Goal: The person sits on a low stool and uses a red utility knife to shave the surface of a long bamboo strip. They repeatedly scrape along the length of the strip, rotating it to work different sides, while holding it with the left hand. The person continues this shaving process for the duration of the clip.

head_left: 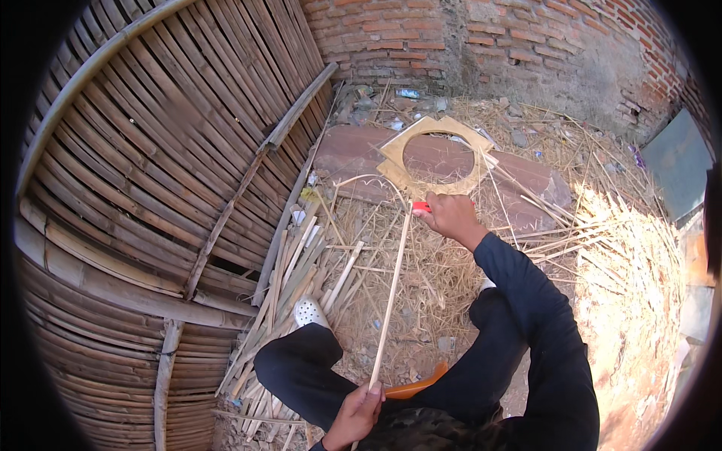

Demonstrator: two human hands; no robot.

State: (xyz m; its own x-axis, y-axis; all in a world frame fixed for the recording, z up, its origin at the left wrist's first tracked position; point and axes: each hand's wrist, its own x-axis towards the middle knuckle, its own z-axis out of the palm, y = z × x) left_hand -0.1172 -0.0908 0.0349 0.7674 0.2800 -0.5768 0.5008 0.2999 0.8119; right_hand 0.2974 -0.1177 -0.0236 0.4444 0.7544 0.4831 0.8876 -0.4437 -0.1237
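A long, pale bamboo strip [394, 301] runs from my lap up and away, slightly to the right. Its near end is gripped by my left hand [358, 415], fingers closed round it, low in the picture. My right hand [453, 218] is closed on a red-handled knife [422, 207], which meets the strip near its far end. The blade is too small to make out. From that spot a thin curled shaving [374, 177] arches off to the left.
Beyond my right hand, a yellowish board with a round hole [392, 150] rests on a reddish-brown slab [346, 154]. Split bamboo pieces [297, 263] lie left, beside a bamboo-slat wall [150, 150]. Shavings [444, 286] cover the ground. A brick wall [391, 37] closes the back.
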